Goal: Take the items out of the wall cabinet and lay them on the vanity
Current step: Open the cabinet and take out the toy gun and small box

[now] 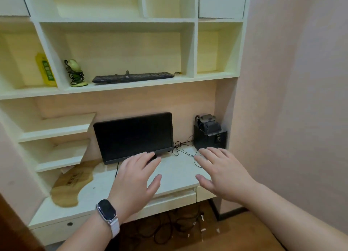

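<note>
The wall cabinet (116,20) fills the upper part of what we see, a set of pale open compartments above the vanity (178,173). In its wide middle compartment a black keyboard (133,77) lies flat along the front edge of the shelf, and near that shelf's left end stands a small green figurine (75,72) wound with dark cord. At the right end of the same shelf, just past the keyboard, we make out a tiny dark object (178,73), too small to identify. In the compartment to the left a yellow box (46,69) leans upright near the dividing wall. Down on the vanity, a black monitor (134,136) stands against the back wall, and a black speaker (210,133) with some gear piled on top sits in the back right corner, thin cables (183,149) trailing between them. A wooden board (72,183) lies towards the vanity's left edge. Our left hand (137,177), a smartwatch (107,210) on its wrist, hovers palm down over the vanity in front of the monitor, fingers spread and holding nothing. Our right hand (222,173) hovers likewise near the vanity's front right corner, just before the speaker, open and empty.
</note>
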Available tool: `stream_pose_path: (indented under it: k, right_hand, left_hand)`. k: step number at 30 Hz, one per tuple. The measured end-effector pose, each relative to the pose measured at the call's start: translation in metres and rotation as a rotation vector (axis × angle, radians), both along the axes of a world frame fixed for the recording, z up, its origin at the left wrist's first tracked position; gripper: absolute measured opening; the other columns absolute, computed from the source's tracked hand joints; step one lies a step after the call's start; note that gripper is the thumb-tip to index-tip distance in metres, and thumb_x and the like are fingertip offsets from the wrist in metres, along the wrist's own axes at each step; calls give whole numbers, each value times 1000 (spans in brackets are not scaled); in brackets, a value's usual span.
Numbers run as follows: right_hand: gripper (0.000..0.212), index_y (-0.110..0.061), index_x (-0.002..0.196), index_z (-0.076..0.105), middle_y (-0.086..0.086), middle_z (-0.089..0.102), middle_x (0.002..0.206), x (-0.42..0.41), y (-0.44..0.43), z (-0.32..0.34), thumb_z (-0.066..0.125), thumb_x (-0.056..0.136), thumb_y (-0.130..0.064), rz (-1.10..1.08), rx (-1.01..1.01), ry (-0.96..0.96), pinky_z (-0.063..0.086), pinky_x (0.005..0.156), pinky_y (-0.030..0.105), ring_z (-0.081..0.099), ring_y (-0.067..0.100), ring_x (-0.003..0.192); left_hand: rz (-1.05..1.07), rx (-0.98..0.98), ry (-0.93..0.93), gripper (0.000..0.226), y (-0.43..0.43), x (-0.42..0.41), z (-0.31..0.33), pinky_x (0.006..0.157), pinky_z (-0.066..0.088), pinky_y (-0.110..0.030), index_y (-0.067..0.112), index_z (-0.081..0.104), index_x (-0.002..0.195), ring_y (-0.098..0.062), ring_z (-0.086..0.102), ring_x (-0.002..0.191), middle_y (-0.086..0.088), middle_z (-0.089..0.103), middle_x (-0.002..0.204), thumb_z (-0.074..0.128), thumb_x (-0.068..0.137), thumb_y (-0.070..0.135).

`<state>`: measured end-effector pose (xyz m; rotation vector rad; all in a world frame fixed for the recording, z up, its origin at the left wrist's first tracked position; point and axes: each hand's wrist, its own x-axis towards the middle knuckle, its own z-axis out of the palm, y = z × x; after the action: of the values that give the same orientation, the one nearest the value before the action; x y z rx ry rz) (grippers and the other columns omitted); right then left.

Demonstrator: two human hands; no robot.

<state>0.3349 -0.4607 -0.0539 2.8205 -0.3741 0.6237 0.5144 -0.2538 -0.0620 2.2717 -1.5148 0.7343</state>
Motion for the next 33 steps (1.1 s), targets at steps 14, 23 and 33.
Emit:
stream_pose_path:
  k: [14,23,33]
  right_hand:
    - [49,-18,118,66,3,65,121,38,-210,44,48,85,-49,68,-36,-199,49,94,41,59,26,113]
    - [47,-18,118,64,5,64,121,85,-261,97,50,85,-49,106,-115,-294,49,94,40,59,27,112]
    - [49,-22,115,65,2,66,119,163,-305,196,44,84,-53,-13,-366,-331,52,88,38,64,25,106]
  left_hand:
    - [-4,-76,-97,45,-211,34,53,101,38,-37,21,64,124,-22,55,120,1,63,127,52,86,41]
    - [-27,-136,-182,44,-269,85,117,100,41,-39,22,63,124,-21,55,120,2,61,129,49,88,43]
    - [-145,-313,-283,44,-356,185,208,94,42,-39,22,64,122,-22,56,115,0,62,125,49,86,42]
